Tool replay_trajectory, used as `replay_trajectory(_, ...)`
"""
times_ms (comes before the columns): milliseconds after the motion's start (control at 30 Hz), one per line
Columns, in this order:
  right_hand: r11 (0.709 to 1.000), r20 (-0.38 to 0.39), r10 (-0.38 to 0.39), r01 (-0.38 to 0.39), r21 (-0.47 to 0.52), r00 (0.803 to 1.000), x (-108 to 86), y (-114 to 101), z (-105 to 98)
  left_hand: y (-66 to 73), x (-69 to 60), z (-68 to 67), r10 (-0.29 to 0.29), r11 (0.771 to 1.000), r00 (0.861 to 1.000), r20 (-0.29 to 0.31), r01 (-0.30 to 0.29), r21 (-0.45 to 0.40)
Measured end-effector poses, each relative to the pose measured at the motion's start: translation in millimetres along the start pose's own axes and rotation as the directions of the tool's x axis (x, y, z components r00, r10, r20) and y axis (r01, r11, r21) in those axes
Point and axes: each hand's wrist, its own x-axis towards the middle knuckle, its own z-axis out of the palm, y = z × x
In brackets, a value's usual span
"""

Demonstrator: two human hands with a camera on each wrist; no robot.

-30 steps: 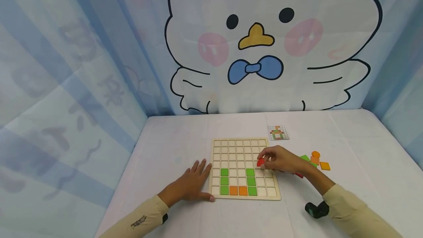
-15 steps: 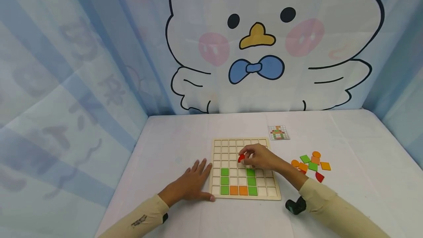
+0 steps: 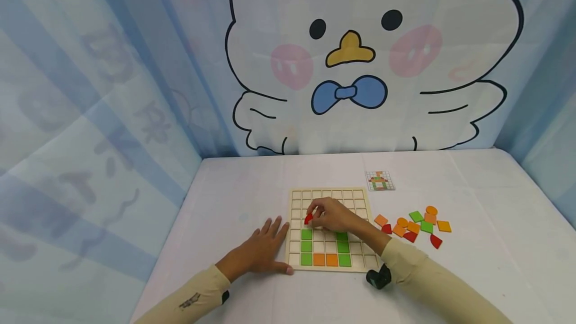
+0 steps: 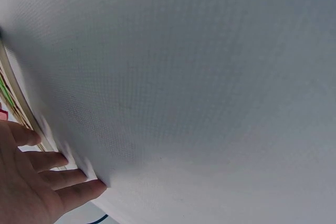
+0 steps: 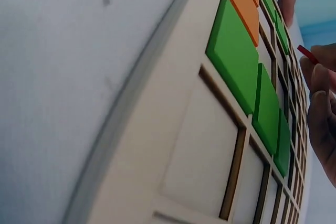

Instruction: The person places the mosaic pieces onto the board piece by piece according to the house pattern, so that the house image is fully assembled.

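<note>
My right hand point(image 3: 332, 215) pinches a red tile with a curved edge point(image 3: 308, 219) between thumb and fingers, above the wooden grid board point(image 3: 297, 203). In the right wrist view the red tile point(image 5: 307, 54) shows edge-on at the fingertips. Green tiles point(image 3: 306, 246) fill a column of cells on the left, others a column on the right. Orange tiles point(image 3: 325, 260) lie between them in the bottom row. Beside the board's left edge my left hand point(image 3: 263, 249) lies with fingers spread, fingertips at the rim. The left wrist view shows its straight fingers point(image 4: 79, 192) on the cloth.
Loose red, orange and green tiles point(image 3: 426, 226) lie scattered right of the board. A small pattern card point(image 3: 380, 181) with a coloured figure on a grid lies behind them. A black device point(image 3: 378, 277) sits at the right wrist. A printed curtain point(image 3: 351, 129) hangs behind the table.
My right hand has moved left across the board with the red tile, from the right side to above the left green column. The loose tiles it covered now show. My left hand stays put.
</note>
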Motion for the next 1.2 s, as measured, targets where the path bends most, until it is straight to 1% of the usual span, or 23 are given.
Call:
replay_trajectory(133, 1.000, -0.010, 0.026, -0.026, -0.017, 1.000, 7.9, -4.5, 9.5, -1.0, -0.3, 0.0, 0.009, 1.000, 1.000, -0.002, -0.009, 0.000)
replay_trajectory(267, 0.997, -0.033, 0.047, -0.049, -0.067, 0.998, 15.0, -8.3, 19.0, -2.1, -1.3, 1.4, 0.014, 1.000, 1.000, -0.007, -0.014, -0.005)
replay_trajectory(533, 0.986, -0.052, 0.047, -0.054, -0.159, 0.998, 19.9, -14.7, 30.8, -4.0, -0.2, 4.8, 0.029, 1.000, 0.999, -0.019, -0.029, -0.006)
replay_trajectory(767, 0.976, -0.058, 0.056, -0.067, -0.208, 0.997, 20.3, -16.8, 31.5, -5.0, 0.6, 5.3, 0.035, 0.999, 0.999, -0.024, -0.035, 0.000)
replay_trajectory(1033, 0.969, -0.073, 0.032, -0.049, -0.241, 0.997, 21.6, -16.2, 32.7, -3.6, 0.4, 4.4, 0.025, 1.000, 1.000, -0.019, -0.025, 0.004)
replay_trajectory(1200, 0.964, -0.077, 0.047, -0.065, -0.257, 0.996, 20.8, -19.0, 32.1, -3.9, 0.9, 4.7, 0.025, 1.000, 0.999, -0.022, -0.025, 0.007)
